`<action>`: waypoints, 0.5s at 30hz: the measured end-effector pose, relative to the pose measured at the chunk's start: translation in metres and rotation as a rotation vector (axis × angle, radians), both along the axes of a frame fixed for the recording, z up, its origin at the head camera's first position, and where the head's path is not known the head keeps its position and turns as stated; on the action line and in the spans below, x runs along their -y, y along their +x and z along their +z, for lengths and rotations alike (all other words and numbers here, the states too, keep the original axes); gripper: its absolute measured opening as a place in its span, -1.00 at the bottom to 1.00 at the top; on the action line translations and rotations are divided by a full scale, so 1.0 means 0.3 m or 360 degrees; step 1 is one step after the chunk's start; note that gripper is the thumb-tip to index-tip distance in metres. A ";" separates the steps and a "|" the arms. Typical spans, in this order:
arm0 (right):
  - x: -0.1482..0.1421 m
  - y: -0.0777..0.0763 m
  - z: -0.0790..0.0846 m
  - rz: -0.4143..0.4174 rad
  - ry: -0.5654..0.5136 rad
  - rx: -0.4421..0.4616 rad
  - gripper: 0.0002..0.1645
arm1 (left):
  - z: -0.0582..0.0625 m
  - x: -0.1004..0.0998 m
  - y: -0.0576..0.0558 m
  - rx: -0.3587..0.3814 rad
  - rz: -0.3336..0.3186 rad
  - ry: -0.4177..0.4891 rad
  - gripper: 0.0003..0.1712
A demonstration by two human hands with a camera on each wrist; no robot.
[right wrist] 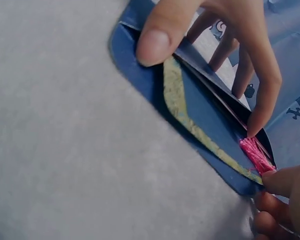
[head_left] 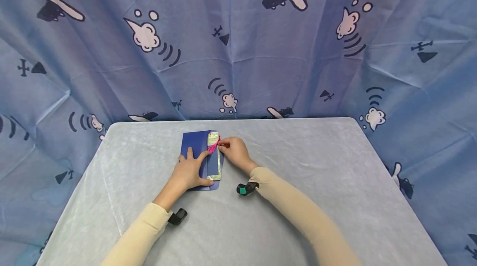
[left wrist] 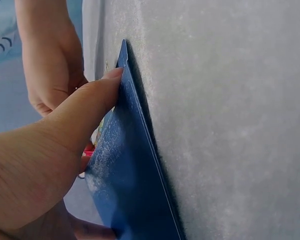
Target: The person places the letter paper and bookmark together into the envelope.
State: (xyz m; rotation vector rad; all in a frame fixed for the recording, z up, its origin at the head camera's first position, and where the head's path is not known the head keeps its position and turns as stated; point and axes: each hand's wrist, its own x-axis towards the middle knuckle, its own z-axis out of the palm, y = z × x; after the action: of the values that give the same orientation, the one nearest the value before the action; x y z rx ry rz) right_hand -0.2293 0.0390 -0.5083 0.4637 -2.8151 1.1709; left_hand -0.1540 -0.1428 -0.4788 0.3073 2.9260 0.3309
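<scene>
A dark blue folder [head_left: 194, 140] lies on the table, with a long bookmark [head_left: 214, 166] along its right side. The bookmark has a yellow-green patterned border, and a pink tassel [head_left: 212, 147] lies across its upper part. My left hand [head_left: 187, 173] is spread over the folder, its thumb pressing near the bookmark's lower end and a fingertip beside the tassel. At the upper right edge, my right hand [head_left: 236, 152] pinches the bookmark between thumb and fingers. In the right wrist view the patterned border [right wrist: 190, 125] bows along the folder's edge.
The table [head_left: 298, 166] wears a pale grey cloth. Behind it hangs a blue curtain [head_left: 246, 71] printed with airplanes and clouds. Both wrists carry small black devices [head_left: 246, 188] below the cream sleeves.
</scene>
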 end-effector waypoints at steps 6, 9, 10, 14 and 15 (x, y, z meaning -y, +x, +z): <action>-0.004 -0.001 -0.002 -0.0007 0.0078 -0.0058 -0.79 | 0.003 0.000 0.001 -0.0015 -0.0003 -0.0005 0.22; -0.005 -0.004 -0.002 -0.0019 0.0101 -0.0070 -0.77 | 0.003 0.000 0.000 -0.0008 -0.0005 -0.0008 0.21; -0.005 -0.006 -0.003 -0.0017 0.0104 -0.0069 -0.74 | 0.003 0.000 0.000 -0.0006 -0.0005 -0.0008 0.21; -0.008 -0.013 -0.007 0.0004 0.0112 -0.0047 -0.56 | 0.000 0.001 0.000 0.0001 -0.0005 -0.0009 0.21; -0.009 -0.015 -0.009 0.0009 0.0119 -0.0043 -0.50 | -0.001 0.002 0.000 0.0000 -0.0005 -0.0008 0.21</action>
State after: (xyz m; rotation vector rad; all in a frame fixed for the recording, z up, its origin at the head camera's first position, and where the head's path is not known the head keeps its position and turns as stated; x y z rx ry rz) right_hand -0.2338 0.0416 -0.5110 0.4882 -2.8442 1.0553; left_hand -0.1542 -0.1433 -0.4790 0.3114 2.9253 0.3226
